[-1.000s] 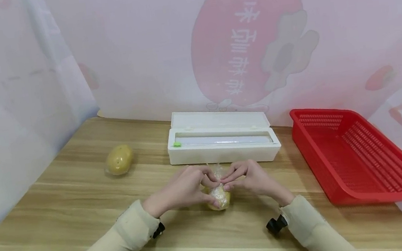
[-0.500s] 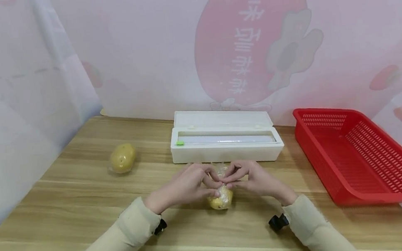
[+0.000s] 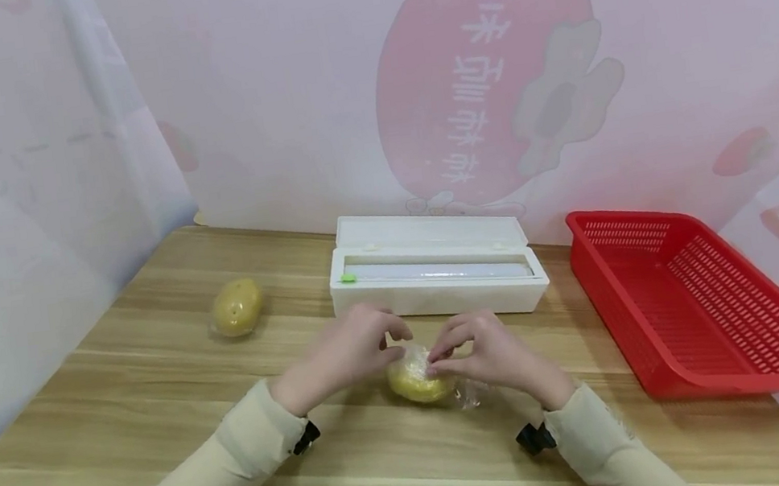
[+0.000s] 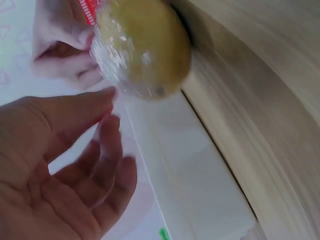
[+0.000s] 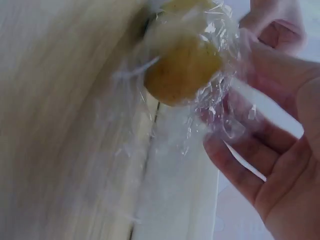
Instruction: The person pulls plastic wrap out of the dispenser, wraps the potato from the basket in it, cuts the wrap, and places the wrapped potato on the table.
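A potato (image 3: 417,381) wrapped in clear cling film (image 3: 471,392) is at the middle of the wooden table, loose film trailing on its right. My right hand (image 3: 486,353) pinches the film at the top of the potato; in the right wrist view, crinkled film (image 5: 220,100) lies between thumb and fingers. Just left of the potato (image 4: 145,50) is my left hand (image 3: 345,358), its thumb and fingertips parted and bent lightly. Whether the left thumb tip touches the film cannot be told. Another film-wrapped potato (image 3: 238,307) rests at the table's left.
Behind the hands stands a white cling film box (image 3: 433,298), lid up, with a roll inside and a green slider (image 3: 348,279). A red plastic basket (image 3: 651,324) sits at the right edge. Printed curtains back the table (image 3: 154,345).
Both hands were pinching the film together above the potato. The left hand has since let go and drawn slightly left. The potato has turned, its loose film now pointing right.
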### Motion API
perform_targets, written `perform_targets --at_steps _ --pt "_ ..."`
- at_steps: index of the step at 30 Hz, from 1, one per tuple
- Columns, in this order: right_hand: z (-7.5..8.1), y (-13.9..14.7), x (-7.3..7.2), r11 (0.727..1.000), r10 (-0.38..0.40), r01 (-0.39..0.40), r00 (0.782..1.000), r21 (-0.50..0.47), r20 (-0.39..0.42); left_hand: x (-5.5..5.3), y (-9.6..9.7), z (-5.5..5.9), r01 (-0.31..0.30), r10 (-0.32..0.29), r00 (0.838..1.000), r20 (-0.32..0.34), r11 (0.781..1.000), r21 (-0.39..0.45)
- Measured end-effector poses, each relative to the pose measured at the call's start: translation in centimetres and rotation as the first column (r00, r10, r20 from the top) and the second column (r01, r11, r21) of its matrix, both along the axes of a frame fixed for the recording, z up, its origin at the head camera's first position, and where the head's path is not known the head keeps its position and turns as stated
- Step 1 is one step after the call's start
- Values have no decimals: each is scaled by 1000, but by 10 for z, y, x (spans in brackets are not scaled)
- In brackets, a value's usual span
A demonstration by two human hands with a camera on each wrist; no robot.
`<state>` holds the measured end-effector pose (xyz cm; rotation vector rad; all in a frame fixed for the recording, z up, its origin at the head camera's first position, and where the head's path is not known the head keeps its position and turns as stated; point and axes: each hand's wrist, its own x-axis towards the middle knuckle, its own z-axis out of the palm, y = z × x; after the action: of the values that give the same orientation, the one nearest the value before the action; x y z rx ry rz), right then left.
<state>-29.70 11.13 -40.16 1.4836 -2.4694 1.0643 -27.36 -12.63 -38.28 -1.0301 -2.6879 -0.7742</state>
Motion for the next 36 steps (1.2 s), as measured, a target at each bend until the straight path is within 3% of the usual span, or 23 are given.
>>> perform_targets --at_steps 4,10,13,17,19,22,24,26,28,30,33,36 --pt "3 -4 7 998 -60 60 998 8 22 3 3 -2 70 -70 997 29 997 24" --pt "2 -6 10 990 -138 138 980 11 140 -2 2 -10 123 -127 991 48 988 89" --pt "0 -8 11 978 -209 209 956 20 207 -4 1 -12 148 -153 987 43 983 108" --pt "-1 -12 16 950 -301 311 906 15 299 -8 2 -14 180 -181 984 -5 975 134" --pt "0 -13 17 946 -311 323 901 10 301 -9 1 -14 196 -192 981 -41 971 140" --pt "1 -9 17 972 -233 235 950 15 209 -8 -3 -15 226 -214 971 -107 967 118" --pt "0 -2 17 993 -117 117 984 9 132 -5 -9 -14 260 -245 956 -160 962 80" --pt "-1 8 17 1000 18 -17 999 -8 41 1 -16 -14 293 -279 938 -206 956 36" --pt "-3 18 19 993 115 -116 992 -18 -41 6 -23 -14 324 -318 920 -229 946 -12" --pt "-5 25 20 986 165 -168 975 -6 -147 13 -27 -14 341 -344 910 -232 938 -54" --pt "-9 27 22 980 197 -192 939 45 -283 20 -26 -16 356 -371 903 -216 928 -106" --pt "-13 23 24 975 221 -202 907 90 -358 23 -20 -18 371 -391 899 -198 919 -135"
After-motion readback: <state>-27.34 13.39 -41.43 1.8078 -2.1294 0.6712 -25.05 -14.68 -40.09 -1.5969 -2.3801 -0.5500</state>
